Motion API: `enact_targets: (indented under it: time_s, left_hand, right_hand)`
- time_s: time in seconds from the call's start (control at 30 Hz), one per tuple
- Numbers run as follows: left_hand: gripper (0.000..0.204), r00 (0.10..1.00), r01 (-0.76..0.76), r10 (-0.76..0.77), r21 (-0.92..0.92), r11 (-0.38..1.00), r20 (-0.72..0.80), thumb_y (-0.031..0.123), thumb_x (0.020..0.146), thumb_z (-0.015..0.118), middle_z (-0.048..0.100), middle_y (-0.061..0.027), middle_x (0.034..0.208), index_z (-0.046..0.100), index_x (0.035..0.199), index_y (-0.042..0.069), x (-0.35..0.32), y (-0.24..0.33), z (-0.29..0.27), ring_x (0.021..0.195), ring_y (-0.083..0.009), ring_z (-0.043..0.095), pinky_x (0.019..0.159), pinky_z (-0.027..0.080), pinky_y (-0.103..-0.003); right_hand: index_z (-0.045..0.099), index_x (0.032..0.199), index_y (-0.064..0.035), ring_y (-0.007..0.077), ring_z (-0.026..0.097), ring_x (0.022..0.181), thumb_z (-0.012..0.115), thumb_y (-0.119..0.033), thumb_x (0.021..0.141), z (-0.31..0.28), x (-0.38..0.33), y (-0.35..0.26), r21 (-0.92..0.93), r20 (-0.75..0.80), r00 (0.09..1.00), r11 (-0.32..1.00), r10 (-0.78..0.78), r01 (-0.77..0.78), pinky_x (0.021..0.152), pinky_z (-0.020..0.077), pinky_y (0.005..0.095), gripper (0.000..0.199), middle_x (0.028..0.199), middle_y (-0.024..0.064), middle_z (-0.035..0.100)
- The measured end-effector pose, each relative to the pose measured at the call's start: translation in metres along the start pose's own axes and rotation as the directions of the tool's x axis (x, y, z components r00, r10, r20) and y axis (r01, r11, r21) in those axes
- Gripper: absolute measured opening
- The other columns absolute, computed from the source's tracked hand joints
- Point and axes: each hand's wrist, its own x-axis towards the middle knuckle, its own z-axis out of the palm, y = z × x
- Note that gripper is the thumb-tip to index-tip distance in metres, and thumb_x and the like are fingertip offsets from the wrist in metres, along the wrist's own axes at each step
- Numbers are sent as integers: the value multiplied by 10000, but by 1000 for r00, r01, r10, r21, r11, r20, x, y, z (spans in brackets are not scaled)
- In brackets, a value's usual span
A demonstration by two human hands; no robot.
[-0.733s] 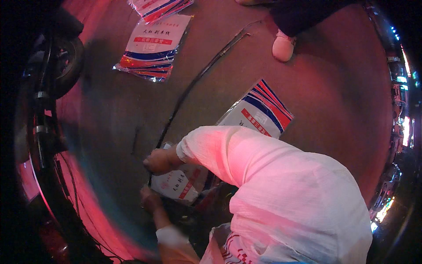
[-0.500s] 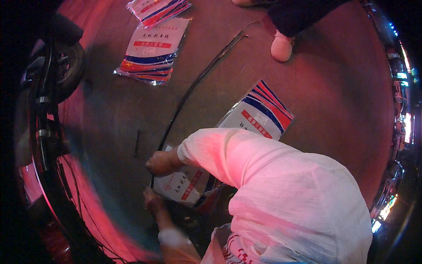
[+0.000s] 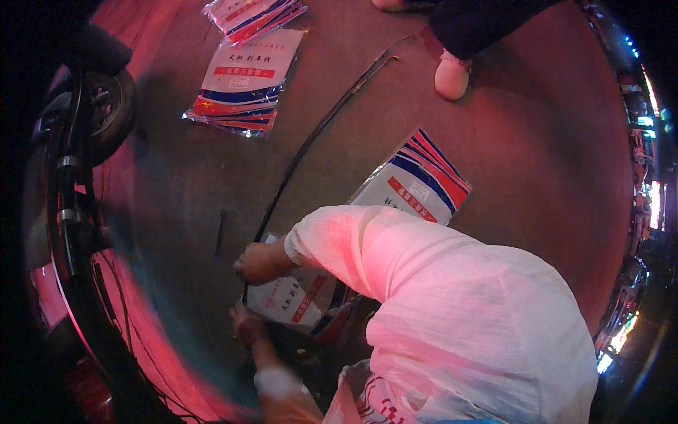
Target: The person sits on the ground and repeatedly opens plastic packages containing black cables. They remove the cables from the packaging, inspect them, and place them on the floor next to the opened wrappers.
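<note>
A long black cable [image 3: 291, 168] runs diagonally over the floor from the upper middle down to my hands, its far end splitting into thin strands. My right hand [image 3: 263, 263] is closed around its near part, the arm in a white sleeve reaching across from the right. Just below, my left hand [image 3: 247, 326] has its fingers closed at the cable's near end; the tip itself is hidden. A short dark length of the cable shows between the two hands. Beside them lies a flat white plastic packet [image 3: 286, 300] with red and blue print, partly covered by my right forearm.
Another similar packet [image 3: 417, 185] lies beyond my right arm. Two stacks of packets, one nearer [image 3: 247, 71] and one farther [image 3: 254, 15], lie upper left. A thin dark rod [image 3: 221, 232] rests left of my hands. A wheel [image 3: 116, 106] stands far left; another person's shoe [image 3: 452, 76] is ahead.
</note>
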Motion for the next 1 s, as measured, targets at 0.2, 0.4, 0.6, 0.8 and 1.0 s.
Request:
enact_targets:
  time_s: [0.2, 0.4, 0.6, 0.8, 1.0]
  left_hand:
    - [306, 999, 46, -46, 3, 999, 26, 83, 799, 512, 538, -176, 1062, 510, 1102, 124, 1, -8, 13, 894, -385, 587, 715, 490, -475]
    - [281, 993, 78, -74, -38, 996, 90, 124, 821, 514, 539, -164, 1072, 512, 1102, 124, 0, 10, -5, 923, -386, 585, 728, 496, -469]
    - [305, 943, 258, -259, 30, 966, 209, 175, 860, 503, 538, -121, 1122, 507, 1164, 164, 12, 12, -3, 955, -318, 594, 788, 499, -427]
    - [412, 988, 152, -151, -87, 984, 20, 130, 834, 550, 500, -148, 1224, 479, 1239, 121, -7, 2, -10, 1067, -327, 535, 856, 465, -408]
    - [468, 996, 88, -89, -139, 986, 0, 125, 812, 593, 487, -165, 1245, 459, 1258, 76, -17, -2, -9, 1145, -317, 479, 930, 419, -404]
  right_hand:
    - [604, 951, 17, 353, 638, 839, 529, -154, 795, -6, -1, -4, 26, 28, 998, 998, 48, -49, 715, 524, 424, 244, 904, 204, 640]
    - [608, 930, -2, 356, 639, 820, 509, -151, 806, -12, -7, -1, 51, 44, 997, 996, 70, -72, 694, 526, 439, 217, 863, 193, 646]
    - [500, 1226, -145, 335, 560, 1039, 492, -159, 835, -18, -13, 30, -131, 123, 968, 964, -217, 232, 778, 507, 437, 392, 1276, 146, 468]
    - [563, 1089, -79, 340, 558, 969, 600, -114, 754, -94, -152, 77, -4, -406, 866, 948, 291, -320, 799, 466, 406, 339, 1049, 160, 563]
    - [536, 1158, -96, 326, 523, 1036, 588, -133, 774, -105, -222, 148, -158, -734, 651, 883, 195, -442, 853, 450, 380, 390, 1103, 141, 546]
